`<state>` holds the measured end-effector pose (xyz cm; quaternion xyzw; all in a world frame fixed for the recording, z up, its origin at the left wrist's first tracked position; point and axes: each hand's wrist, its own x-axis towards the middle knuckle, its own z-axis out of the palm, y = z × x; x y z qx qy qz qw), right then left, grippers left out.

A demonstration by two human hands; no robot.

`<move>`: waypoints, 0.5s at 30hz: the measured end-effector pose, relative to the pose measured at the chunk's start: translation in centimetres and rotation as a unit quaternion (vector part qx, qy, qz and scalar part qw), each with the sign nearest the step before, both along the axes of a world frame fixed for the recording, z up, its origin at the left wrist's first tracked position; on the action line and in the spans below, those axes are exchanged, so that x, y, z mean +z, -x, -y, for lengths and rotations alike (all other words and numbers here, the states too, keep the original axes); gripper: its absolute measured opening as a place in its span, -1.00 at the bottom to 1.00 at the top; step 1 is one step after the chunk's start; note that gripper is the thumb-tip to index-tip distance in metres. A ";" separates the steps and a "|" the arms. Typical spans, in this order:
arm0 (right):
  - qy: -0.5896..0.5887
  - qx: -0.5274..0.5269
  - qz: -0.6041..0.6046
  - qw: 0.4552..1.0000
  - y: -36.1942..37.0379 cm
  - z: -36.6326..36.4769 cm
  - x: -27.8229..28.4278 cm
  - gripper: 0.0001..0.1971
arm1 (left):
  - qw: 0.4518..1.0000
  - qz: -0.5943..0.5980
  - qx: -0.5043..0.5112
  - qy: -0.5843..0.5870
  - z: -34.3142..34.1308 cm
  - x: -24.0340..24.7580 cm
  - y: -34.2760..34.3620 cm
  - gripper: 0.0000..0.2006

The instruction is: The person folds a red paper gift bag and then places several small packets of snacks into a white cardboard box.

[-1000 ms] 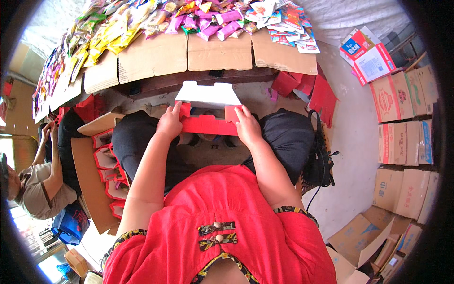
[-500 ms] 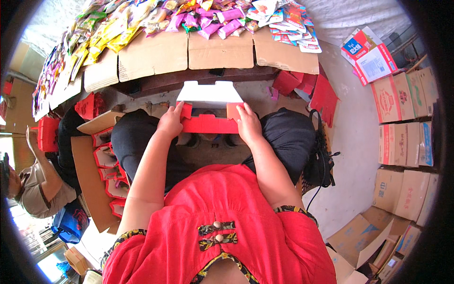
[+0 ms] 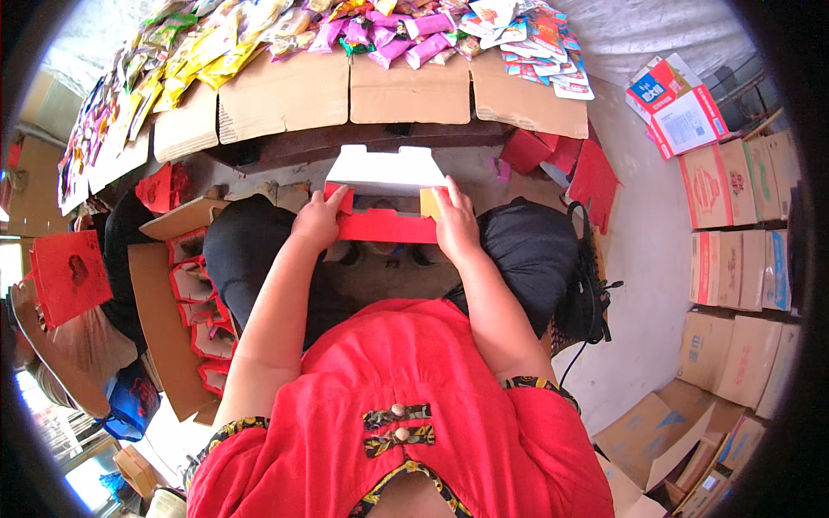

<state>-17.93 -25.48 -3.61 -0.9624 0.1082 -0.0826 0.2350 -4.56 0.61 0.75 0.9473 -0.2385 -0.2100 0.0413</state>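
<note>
A red carton (image 3: 387, 228) with a white inside is held level above the person's lap, between the knees; its white flap (image 3: 389, 166) stands up along the far edge, its red side faces the person, and its middle is open; the left hand (image 3: 318, 217) pinches the carton's left end, fingertips on a small red tab; the right hand (image 3: 456, 220) pinches the right end in the same way, fingertips on a tab that looks orange in the light; below are dark trousers (image 3: 246, 250) and a red top (image 3: 432, 354); just beside the left leg is an open brown box (image 3: 160, 328) with a row of filled red packs (image 3: 211, 338) in it; farther left, a co-worker (image 3: 52, 358), partly hidden, is behind a red sheet-like piece (image 3: 71, 276); ahead, a cardboard-covered table (image 3: 285, 99) carries heaped snack packets (image 3: 401, 39), yellow, purple and white; red card (image 3: 594, 186) lies near its right end; a black bag (image 3: 583, 298) is beside the right leg; stacked boxes (image 3: 730, 268) line the right side.
</note>
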 end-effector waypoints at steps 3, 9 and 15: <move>-0.002 0.003 0.030 1.000 -0.3 0.2 -0.5 -0.47 | 1.000 0.000 0.007 0.017 0.1 0.2 0.0 -0.25; 0.032 0.008 0.036 0.999 -0.8 0.0 0.8 -0.38 | 0.998 0.026 0.014 0.057 -0.3 -0.9 -0.3 -0.31; 0.066 0.026 0.048 0.996 -0.7 -0.5 1.9 -0.35 | 0.982 0.125 0.005 0.141 -0.8 -2.9 -1.4 -0.43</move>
